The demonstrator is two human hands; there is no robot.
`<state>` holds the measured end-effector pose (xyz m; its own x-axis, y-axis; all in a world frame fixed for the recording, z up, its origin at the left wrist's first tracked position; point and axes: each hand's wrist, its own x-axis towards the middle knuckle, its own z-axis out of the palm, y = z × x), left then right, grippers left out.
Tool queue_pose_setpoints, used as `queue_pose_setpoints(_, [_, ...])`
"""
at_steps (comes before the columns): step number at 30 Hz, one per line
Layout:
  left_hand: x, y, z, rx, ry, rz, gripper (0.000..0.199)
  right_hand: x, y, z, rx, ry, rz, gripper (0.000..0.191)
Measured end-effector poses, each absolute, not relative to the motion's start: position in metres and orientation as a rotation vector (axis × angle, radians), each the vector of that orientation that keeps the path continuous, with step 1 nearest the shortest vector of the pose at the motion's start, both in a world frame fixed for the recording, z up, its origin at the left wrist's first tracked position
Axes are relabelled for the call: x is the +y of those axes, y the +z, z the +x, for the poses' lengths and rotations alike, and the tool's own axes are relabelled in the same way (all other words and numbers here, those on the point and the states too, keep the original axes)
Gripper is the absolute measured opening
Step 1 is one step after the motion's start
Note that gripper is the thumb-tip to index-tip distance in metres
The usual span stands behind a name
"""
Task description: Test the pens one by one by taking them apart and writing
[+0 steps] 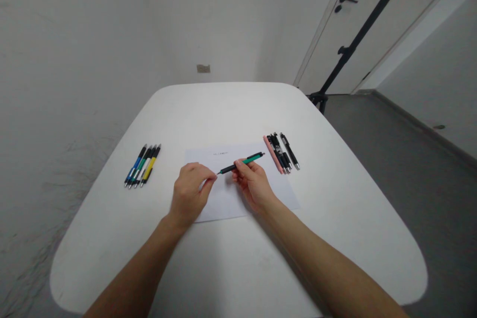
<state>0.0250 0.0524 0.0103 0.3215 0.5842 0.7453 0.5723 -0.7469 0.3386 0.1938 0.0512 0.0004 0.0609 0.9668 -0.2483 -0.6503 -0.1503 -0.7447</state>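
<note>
Between the fingers of my right hand point(254, 182) is a green and black pen point(252, 158), held at a slant above the paper. Its tip points left and down toward my left hand point(194, 186). The thumb and forefinger of that hand are pinched together at the pen's tip; whether they grip the tip itself or a small part on it is too small to make out. Under both hands lies a white sheet of paper point(223, 206) with a short line of dark marks near its top edge.
Several pens point(143, 166) in blue, green, white and yellow lie side by side on the left of the white table point(219, 109). On the right are a pink pen point(274, 155) and several black pens point(289, 151). A black stand point(343, 57) rises beyond the table.
</note>
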Motion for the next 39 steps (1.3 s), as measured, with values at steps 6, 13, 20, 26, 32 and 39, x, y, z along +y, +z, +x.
queue_pose_setpoints(6, [0.052, 0.012, 0.026, 1.105, 1.449, 2.559, 0.012, 0.053, -0.001, 0.195, -0.478, 1.494, -0.895, 0.035])
queue_pose_setpoints(13, [0.053, 0.01, 0.026, 1.13, 1.407, 2.566, 0.01, 0.051, -0.001, 0.194, -0.494, 1.518, -0.888, 0.036])
queue_pose_setpoints(20, [0.053, 0.008, 0.026, 1.17, 1.429, 2.564, 0.007, 0.05, -0.001, 0.191, -0.542, 1.542, -0.881, 0.035])
queue_pose_setpoints(26, [0.052, 0.004, 0.026, 1.222, 1.42, 2.573, 0.003, 0.05, -0.002, 0.191, -0.497, 1.571, -0.862, 0.033])
queue_pose_setpoints(32, [0.054, 0.006, 0.018, 1.394, 1.322, 2.545, 0.023, 0.052, -0.002, 0.195, -0.349, 1.635, -0.819, 0.031])
queue_pose_setpoints(39, [0.063, 0.0, 0.009, 1.771, 0.747, 2.385, 0.013, 0.055, -0.004, 0.198, -0.261, 1.631, -0.807, 0.025])
